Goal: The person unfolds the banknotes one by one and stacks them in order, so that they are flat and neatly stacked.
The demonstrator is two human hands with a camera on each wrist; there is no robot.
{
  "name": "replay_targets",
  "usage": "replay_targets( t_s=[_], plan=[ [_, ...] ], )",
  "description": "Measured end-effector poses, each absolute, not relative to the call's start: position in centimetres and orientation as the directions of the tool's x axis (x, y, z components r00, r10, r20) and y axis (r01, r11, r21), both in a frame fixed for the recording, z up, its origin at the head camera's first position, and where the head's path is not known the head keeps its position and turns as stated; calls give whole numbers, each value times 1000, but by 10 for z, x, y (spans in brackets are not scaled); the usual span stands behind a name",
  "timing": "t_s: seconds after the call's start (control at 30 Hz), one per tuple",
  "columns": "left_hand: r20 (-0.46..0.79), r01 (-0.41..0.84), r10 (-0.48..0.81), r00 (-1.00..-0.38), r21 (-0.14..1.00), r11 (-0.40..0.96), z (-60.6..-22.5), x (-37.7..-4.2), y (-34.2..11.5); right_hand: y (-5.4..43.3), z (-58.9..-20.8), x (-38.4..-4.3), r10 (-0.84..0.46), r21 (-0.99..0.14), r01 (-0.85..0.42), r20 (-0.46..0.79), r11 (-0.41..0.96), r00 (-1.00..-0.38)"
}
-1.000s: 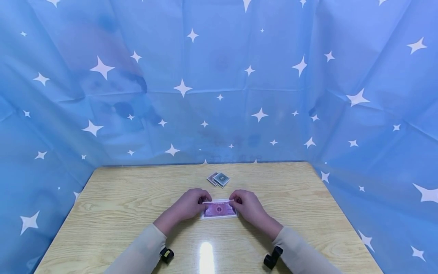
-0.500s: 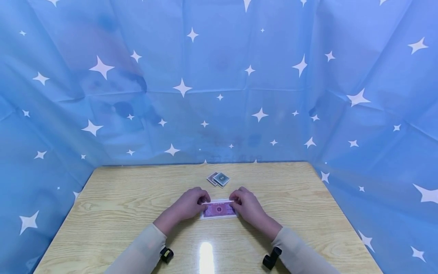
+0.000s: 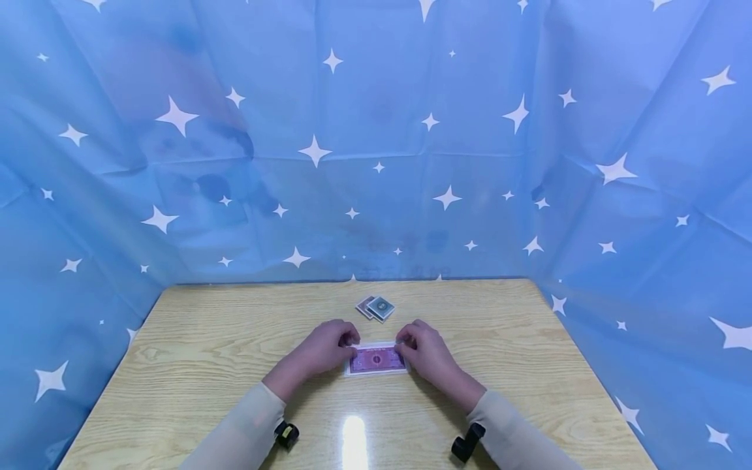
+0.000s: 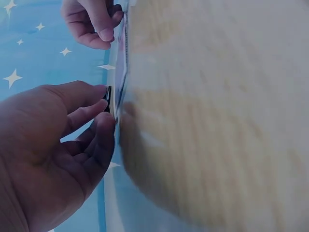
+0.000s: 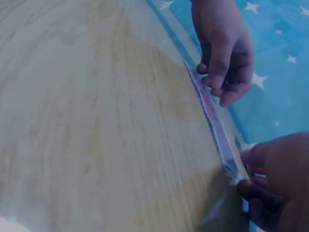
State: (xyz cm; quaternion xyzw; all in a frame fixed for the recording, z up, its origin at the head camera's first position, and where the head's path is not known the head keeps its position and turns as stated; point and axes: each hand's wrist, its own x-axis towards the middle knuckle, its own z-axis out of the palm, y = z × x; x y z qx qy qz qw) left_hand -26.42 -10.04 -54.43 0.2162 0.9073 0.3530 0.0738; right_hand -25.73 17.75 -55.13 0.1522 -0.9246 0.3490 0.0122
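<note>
A purple printed slip like a banknote (image 3: 376, 359), with a pale border that looks like clear film, lies on the table in the head view. My left hand (image 3: 324, 348) pinches its left end between thumb and fingers. At the right end, my right hand (image 3: 428, 353) pinches the far corner in the same way. In the left wrist view, the left hand (image 4: 58, 140) has its fingertips together at a dark edge. Crinkled clear film shows beside the right hand (image 5: 277, 181) in the right wrist view, where the banknote (image 5: 215, 121) appears almost edge-on.
Beyond the hands, a few small square cards or packets (image 3: 380, 307) overlap on the wooden table (image 3: 235, 326). A blue star-patterned cloth (image 3: 376, 130) hangs behind the table and along both sides. Black wrist cameras sit under both sleeves.
The left fingers have shifted very slightly left and away from the body. Both hands stay at the ends of the banknote, which has hardly moved.
</note>
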Motion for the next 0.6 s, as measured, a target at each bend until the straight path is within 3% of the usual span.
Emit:
replay_targets(
  t_s=[0.27,0.6],
  plan=[
    [68,315,388,-919,718,620,-530,-282,-92,178,-542,-275,-202,-706,-245,146,664,-968],
    [154,344,353,-923,742,575,-531,-315,-75,172,-537,-298,-138,-697,-185,123,693,-983]
  ],
)
